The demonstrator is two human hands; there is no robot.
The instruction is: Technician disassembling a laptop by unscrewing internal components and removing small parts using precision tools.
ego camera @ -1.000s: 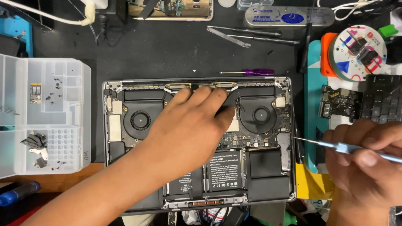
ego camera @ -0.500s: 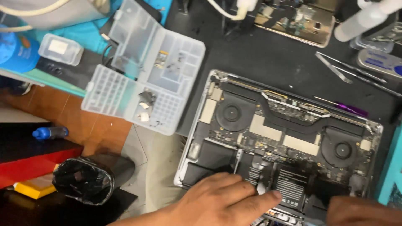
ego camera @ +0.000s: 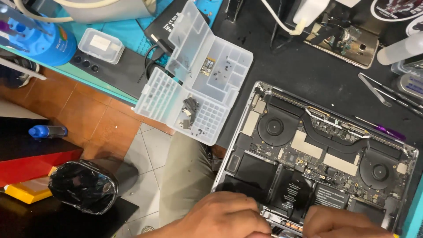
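Note:
An open laptop (ego camera: 317,150) lies bottom up on a black mat with its cover off, showing two fans, the board and black battery cells. My left hand (ego camera: 224,218) rests on the laptop's near edge with fingers curled, beside the middle battery cell. My right hand (ego camera: 341,222) sits just to its right on the same edge, and the frame's bottom cuts most of it off. Whether either hand grips anything is hidden.
A clear plastic parts box (ego camera: 194,83) with small screws stands open left of the laptop. A purple screwdriver (ego camera: 383,130), tweezers (ego camera: 374,90) and a dismantled phone (ego camera: 348,39) lie behind it. Below the table are my trouser leg (ego camera: 185,176) and a black bin (ego camera: 83,185).
The view has swung left and tilted. My left hand has slid from the middle of the laptop to its near edge. The thin tool in my right hand is no longer visible.

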